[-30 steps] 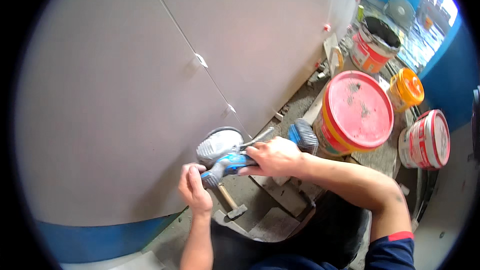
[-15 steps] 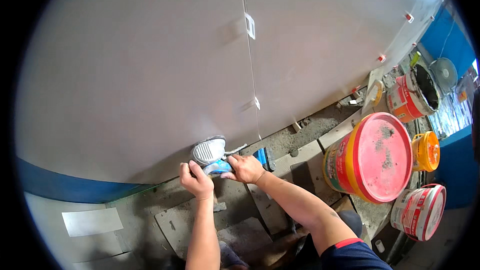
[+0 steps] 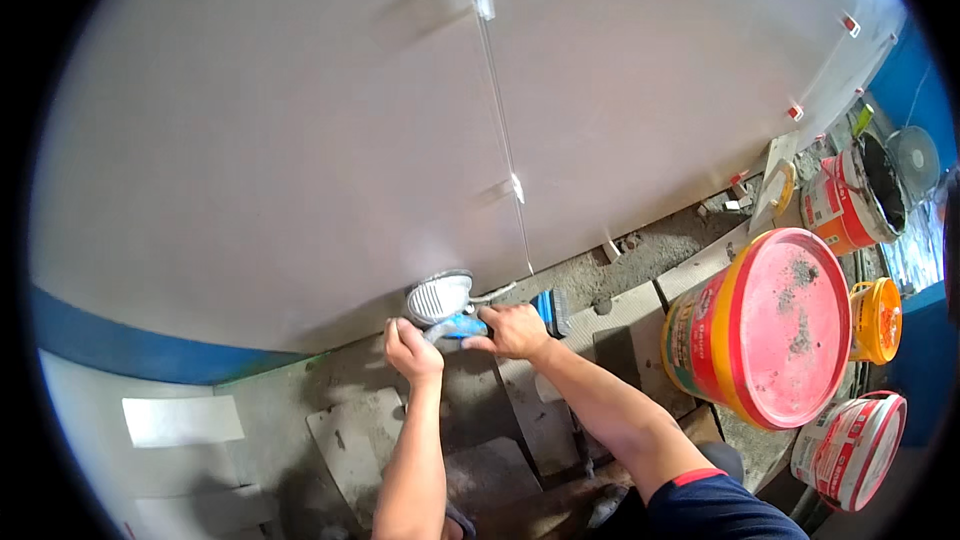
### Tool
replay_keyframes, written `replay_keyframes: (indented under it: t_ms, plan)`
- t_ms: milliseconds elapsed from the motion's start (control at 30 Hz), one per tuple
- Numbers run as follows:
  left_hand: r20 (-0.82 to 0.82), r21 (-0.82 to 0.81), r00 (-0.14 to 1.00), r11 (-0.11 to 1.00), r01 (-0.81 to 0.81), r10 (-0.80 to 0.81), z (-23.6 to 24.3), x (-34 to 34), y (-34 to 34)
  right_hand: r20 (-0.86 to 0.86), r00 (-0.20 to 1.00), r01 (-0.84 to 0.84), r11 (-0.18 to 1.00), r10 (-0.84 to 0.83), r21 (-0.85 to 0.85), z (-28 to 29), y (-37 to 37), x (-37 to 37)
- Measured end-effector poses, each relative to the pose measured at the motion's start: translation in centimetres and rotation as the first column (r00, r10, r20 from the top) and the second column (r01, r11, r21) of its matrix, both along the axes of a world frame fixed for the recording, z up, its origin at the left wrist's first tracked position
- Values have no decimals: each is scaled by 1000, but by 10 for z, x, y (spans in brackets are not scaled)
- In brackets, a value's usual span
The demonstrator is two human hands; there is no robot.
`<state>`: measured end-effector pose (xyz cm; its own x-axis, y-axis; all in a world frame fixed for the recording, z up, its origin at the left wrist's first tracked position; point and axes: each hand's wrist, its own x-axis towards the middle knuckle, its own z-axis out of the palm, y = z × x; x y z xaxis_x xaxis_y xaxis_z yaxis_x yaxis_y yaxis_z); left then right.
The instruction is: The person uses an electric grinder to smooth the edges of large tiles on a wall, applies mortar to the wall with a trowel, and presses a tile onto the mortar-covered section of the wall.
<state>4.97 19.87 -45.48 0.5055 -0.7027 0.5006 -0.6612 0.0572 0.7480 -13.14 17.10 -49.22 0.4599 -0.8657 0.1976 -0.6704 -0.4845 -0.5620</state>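
A cordless tile vibrator (image 3: 441,298) with a pale ribbed round head and a blue handle rests against the lower edge of a large grey tile (image 3: 270,160). My right hand (image 3: 513,331) is closed round its blue handle, and the blue-and-black battery end (image 3: 552,312) sticks out past the wrist. The left hand (image 3: 412,348) is curled in a fist at the grey front end of the tool, its grip partly hidden. To the right of the tool a vertical joint parts this tile from a second grey tile (image 3: 640,90). White clips (image 3: 517,188) sit in that joint.
On the right stand a bucket with a red lid (image 3: 797,330), a small orange bucket (image 3: 876,321), a red-and-white bucket (image 3: 850,450) and an open bucket of dark mix (image 3: 856,192). Rubble and loose boards (image 3: 545,410) cover the floor along the tile's foot.
The view has shifted, so the buckets appear farther right. Both hands and the tile vibrator have moved slightly right, a little nearer the joint, with the same grip.
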Motion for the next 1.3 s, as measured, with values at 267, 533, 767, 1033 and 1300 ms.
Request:
replay_keyframes:
  t_ms: [267, 533, 767, 1033, 1300]
  plan:
    - [109, -183, 983, 969, 168, -150, 6, -12, 5, 103, 995, 24, 968, 2, -248, -5, 3, -6]
    - [134, -229, 976, 953, 201, -173, -1, -11, -1, 146, 989, 32, 974, 1, -226, -13, 0, -3]
    - [145, -156, 966, 959, 238, -216, -20, -5, -2, 118, 993, 13, 976, 14, -219, -31, -5, -4]
    - [49, -101, 967, 962, 255, -251, -37, -18, 2, 97, 995, -7, 987, 22, -159, -50, 0, -19]
    - [-304, 84, 953, 996, 30, -3, -59, -10, 8, 10, 1000, -19, 970, 22, -243, -39, -3, -5]
